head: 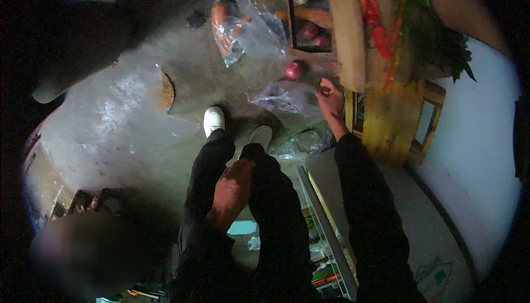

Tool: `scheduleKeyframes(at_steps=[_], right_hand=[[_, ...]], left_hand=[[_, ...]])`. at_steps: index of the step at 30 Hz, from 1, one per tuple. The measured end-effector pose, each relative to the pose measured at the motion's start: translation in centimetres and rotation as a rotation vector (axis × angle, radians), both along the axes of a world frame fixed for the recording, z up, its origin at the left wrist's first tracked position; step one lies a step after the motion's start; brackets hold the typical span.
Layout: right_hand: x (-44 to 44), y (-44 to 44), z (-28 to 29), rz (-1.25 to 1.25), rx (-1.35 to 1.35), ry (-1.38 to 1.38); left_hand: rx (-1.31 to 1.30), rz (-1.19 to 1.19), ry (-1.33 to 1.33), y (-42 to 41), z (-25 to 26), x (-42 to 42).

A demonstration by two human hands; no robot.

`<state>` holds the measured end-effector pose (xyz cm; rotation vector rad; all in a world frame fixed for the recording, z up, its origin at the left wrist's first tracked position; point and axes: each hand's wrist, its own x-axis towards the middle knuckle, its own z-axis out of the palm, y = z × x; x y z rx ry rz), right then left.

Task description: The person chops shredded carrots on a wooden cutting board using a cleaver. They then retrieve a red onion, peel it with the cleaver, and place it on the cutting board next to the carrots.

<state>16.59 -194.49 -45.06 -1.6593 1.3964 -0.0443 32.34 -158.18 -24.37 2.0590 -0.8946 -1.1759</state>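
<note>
My right hand (331,104) reaches forward beside the wooden stand, its fingers bent with a gap between them and no object visible in it. Just ahead and to its left, a red onion (293,70) lies on the floor. A clear plastic bag (285,98) is spread on the floor left of that hand. My left hand (232,189) rests over my right knee, its fingertips hidden. Farther forward, carrots (222,25) lie in another clear plastic bag (265,33). More onions (309,31) sit in a dark-framed compartment of the stand.
On the wooden stand (389,125) at right lie red chili peppers (377,33) and green leafy vegetables (439,42). Crumpled clear plastic (306,143) lies by my feet. A glass-fronted case (327,236) runs along my right leg. At lower left is a blurred round shape (91,255).
</note>
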Motion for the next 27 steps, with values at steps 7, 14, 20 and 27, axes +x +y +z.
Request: scheduleKeyframes(at_steps=[7, 14, 20, 27], right_hand=[[3.7, -1.1, -8.0, 0.264, -0.155, 0.201], [6.0, 0.1, -13.9, 0.379, -0.285, 0.347], [7.0, 1.8, -17.7, 0.364, -0.149, 0.459], [4.9, 2.0, -20.2, 0.363, -0.538, 0.257]], left_hand=[[-0.14, -0.038, -0.022, -4.3, 1.3, 3.9], [-0.081, -0.063, -0.008, -3.4, 1.7, 6.6], [-0.021, -0.098, 0.002, -3.0, 1.4, 8.0], [0.014, -0.145, 0.035, -3.8, 1.2, 8.5]])
